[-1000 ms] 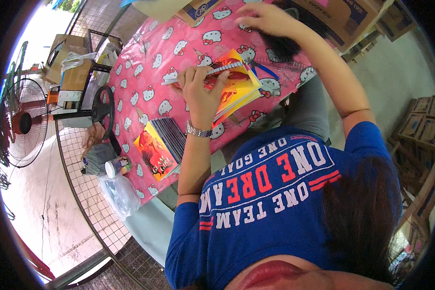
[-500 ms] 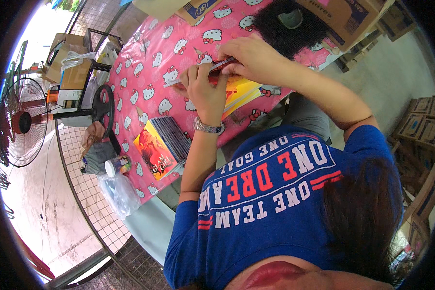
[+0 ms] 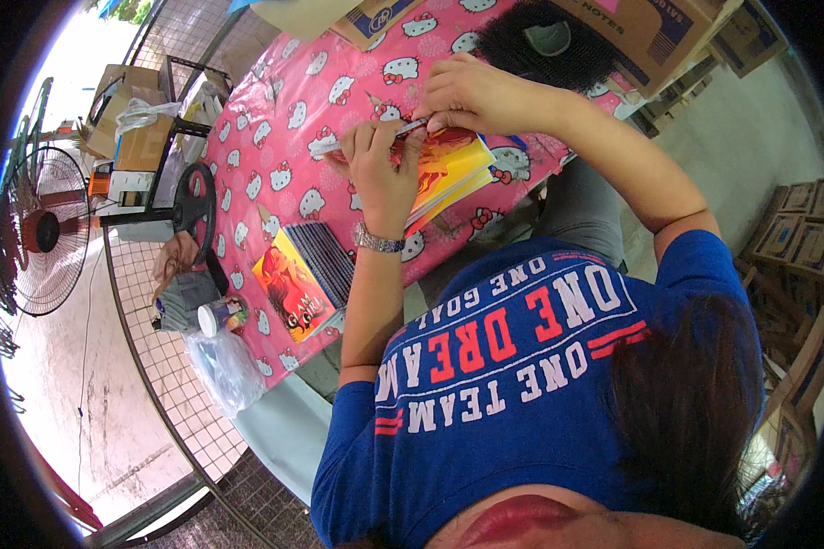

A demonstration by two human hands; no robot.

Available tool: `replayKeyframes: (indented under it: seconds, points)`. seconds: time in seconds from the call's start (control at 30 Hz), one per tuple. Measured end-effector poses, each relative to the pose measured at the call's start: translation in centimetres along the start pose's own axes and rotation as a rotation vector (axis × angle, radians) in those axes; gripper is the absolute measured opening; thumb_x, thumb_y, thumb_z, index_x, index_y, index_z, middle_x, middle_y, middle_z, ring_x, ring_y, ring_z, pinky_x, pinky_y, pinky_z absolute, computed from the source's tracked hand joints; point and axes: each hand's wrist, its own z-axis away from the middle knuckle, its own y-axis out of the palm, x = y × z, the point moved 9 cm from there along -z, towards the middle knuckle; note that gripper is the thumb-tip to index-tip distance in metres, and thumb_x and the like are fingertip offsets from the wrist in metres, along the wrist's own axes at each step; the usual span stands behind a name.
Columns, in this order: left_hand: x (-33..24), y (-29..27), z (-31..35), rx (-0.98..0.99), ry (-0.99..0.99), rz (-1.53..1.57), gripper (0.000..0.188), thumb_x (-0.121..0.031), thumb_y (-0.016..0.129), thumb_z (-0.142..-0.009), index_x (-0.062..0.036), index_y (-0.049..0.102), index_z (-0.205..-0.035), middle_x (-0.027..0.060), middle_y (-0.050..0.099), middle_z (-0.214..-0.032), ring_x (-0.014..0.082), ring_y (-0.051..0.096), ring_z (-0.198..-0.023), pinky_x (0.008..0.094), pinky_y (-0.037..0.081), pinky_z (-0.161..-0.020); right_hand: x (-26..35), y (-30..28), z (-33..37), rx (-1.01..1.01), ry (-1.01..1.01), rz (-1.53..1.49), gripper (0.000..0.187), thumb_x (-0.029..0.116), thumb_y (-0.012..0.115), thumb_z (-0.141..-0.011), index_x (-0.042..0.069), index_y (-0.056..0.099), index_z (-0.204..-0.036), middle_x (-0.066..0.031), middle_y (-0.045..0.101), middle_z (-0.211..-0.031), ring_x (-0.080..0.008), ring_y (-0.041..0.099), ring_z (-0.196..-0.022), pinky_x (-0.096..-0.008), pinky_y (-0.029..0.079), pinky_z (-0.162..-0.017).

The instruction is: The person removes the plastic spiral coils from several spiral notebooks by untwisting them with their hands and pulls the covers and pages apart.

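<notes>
Nearest the camera, the left hand (image 3: 382, 169), a metal watch (image 3: 378, 242) on its wrist, is closed around one end of a thin pen-like stick (image 3: 375, 137) and presses on a stack of orange-and-yellow booklets (image 3: 449, 174) at the table's near edge. Just beyond, the right hand (image 3: 471, 91) pinches the other end of the same stick, so both hands are clamped on it and almost touching. The booklet stack overhangs the edge of the pink cartoon-cat tablecloth (image 3: 284, 137); if the left palm lifts or shifts while the hands work on the stick, the top copies look likely to fan out and slide off toward the lap. A tug on the stick that lets go suddenly could also jerk the right hand back into the black bristly bundle (image 3: 531, 50) just behind it. To the left, a second pile of booklets (image 3: 304, 279) lies close to the edge, where a sweeping elbow could knock it. Farther back stand cardboard boxes (image 3: 650, 32).
</notes>
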Motion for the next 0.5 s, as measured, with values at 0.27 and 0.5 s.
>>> replayKeyframes:
  seconds: [0.27,0.5]
  points:
    - [-0.1,0.2,0.8,0.013,0.035,0.0,0.018,-0.029,0.069,-0.083,-0.0137,0.066,-0.092,0.0026,0.058,-0.092,0.0259,0.051,-0.1,0.0604,0.023,-0.099,1.0,0.9,0.1,0.013,-0.078,0.046,0.014,0.019,0.058,-0.089,0.008,0.064,-0.094,-0.0078,0.062,-0.092,-0.0254,0.055,-0.101,-0.0396,0.036,-0.094]
    - [-1.1,-0.8,-0.3,0.057,0.121,-0.103,0.028,-0.037,0.067,-0.083,-0.0111,0.066,-0.095,0.0063,0.059,-0.089,0.0274,0.052,-0.09,0.0428,0.037,-0.086,-20.7,-2.2,10.1,-0.183,0.96,0.422,0.047,0.047,0.056,-0.091,0.007,0.062,-0.115,-0.0149,0.06,-0.121,-0.0316,0.052,-0.119,-0.0474,0.045,-0.093]
